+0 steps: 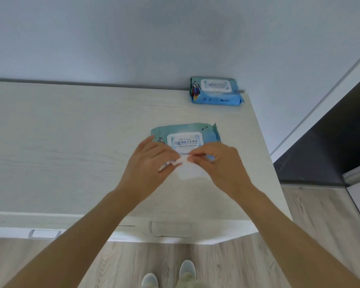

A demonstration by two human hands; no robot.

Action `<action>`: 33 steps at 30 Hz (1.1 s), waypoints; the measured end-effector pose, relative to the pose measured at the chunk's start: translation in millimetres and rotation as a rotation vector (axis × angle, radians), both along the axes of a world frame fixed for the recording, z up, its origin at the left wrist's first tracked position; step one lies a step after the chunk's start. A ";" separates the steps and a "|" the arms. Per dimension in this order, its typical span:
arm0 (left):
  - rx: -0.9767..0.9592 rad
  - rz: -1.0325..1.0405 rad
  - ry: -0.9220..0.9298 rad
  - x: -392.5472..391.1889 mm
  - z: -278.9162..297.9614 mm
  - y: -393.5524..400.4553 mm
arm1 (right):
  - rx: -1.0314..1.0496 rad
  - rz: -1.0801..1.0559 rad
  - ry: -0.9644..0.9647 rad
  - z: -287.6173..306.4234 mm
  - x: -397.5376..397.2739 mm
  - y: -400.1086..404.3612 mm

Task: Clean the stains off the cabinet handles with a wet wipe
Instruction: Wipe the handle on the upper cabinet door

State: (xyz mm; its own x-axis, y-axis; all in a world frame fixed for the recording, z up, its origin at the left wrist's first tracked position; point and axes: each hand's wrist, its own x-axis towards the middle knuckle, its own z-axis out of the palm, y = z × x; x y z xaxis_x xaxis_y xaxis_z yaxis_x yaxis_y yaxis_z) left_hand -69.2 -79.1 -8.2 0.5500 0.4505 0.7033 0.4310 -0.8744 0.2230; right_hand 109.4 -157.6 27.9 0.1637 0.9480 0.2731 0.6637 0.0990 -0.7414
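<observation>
A white wet wipe (188, 170) hangs between my two hands just above the cabinet top (71, 146). My left hand (149, 166) pinches its left upper corner and my right hand (217, 164) pinches its right upper edge. Right behind the hands lies a teal pack of wet wipes (185, 135) with a white lid, flat on the cabinet top. Below the front edge, two pale handles show on the cabinet front: one (170, 228) under my hands and one (44, 233) further left.
A second blue wipe pack (215, 90) lies at the back right corner against the grey wall. The cabinet top ends at the right near a dark door panel (324, 146). Wood-look floor (227, 265) and my two shoes are below.
</observation>
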 end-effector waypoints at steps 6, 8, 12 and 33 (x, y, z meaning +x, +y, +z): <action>-0.077 -0.102 0.169 -22.7 -36.8 -23.5 | -0.218 0.078 -0.249 -37.8 -20.5 -36.6; -0.138 -0.097 0.202 -27.3 -39.9 -29.8 | -0.201 0.037 -0.274 -43.0 -27.7 -44.1; -0.316 -0.007 0.211 -29.4 -34.4 -40.6 | -0.129 -0.106 -0.195 -52.6 -35.6 -49.6; -0.467 0.264 0.279 -36.6 -36.9 -38.6 | -0.413 0.168 -0.402 -45.0 -14.5 -33.6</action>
